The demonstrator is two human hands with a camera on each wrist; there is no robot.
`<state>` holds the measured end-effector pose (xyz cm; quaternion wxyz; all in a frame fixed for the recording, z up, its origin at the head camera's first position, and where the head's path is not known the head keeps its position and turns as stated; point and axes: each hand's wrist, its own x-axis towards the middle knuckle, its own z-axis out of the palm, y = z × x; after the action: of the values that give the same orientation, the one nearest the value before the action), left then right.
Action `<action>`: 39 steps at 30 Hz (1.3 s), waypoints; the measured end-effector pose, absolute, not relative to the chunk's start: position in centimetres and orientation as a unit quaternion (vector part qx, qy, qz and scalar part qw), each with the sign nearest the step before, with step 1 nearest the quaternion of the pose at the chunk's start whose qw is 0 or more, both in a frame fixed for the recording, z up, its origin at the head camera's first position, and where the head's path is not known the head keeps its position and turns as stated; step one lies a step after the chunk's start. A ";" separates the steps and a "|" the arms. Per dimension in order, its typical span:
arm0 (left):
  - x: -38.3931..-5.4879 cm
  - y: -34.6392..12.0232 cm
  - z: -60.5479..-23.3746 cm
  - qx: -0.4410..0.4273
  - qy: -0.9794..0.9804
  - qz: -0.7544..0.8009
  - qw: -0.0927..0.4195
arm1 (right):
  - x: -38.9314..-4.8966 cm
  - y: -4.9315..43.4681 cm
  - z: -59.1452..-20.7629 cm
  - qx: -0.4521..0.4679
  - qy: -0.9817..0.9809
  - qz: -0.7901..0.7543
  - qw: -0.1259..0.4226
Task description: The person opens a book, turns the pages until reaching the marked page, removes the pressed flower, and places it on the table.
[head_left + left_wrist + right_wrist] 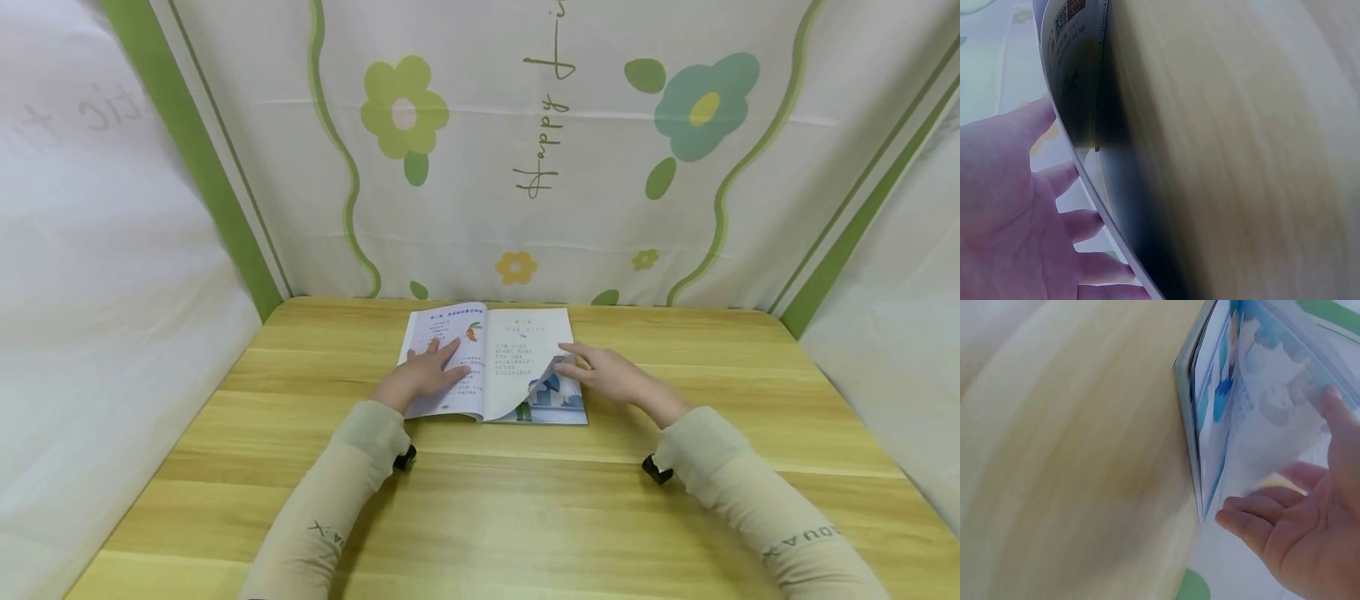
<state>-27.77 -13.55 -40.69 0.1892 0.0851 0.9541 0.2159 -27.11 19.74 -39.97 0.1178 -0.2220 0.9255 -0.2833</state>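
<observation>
An open book (517,333) lies on the table, printed text on both pages and a small red-orange picture on the left page. My left hand (427,371) rests on that left page with its fingers spread. From below, the left wrist view shows its fingers (1085,225) along the edge of the book. At the book's right edge, my right hand (607,375) holds the lower corner of a page (513,387) between thumb and fingers. This page curls up and leftward, baring a blue illustrated page (555,408) beneath. Its underside faces the right wrist view, beside the right hand (1297,531).
The wooden table (487,517) reaches out around the book on all sides. Behind it hangs a white curtain (480,225) with flowers and lettering, and white fabric walls stand at left and right. Dark wrist devices (657,469) show below both cuffs.
</observation>
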 end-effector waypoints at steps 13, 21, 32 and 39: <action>-27.6 -13.4 -40.4 0.081 0.954 0.217 0.188 | -27.1 16.3 -39.8 -0.212 0.834 -0.501 0.093; -27.8 -13.4 -40.7 0.076 0.956 0.212 0.191 | -26.1 13.4 -39.4 -0.219 0.794 -0.559 0.095; -27.8 -13.7 -40.7 0.076 0.957 0.206 0.188 | -24.8 11.1 -40.2 -0.283 0.824 -0.470 0.144; -28.1 -14.2 -40.5 0.090 0.954 0.219 0.186 | -24.7 10.4 -40.6 -0.307 0.863 -0.375 0.145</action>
<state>-28.06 -14.17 -40.51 0.1862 0.0900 0.9535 0.2191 -24.70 10.42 -40.62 0.1446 -0.3067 0.8627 -0.3751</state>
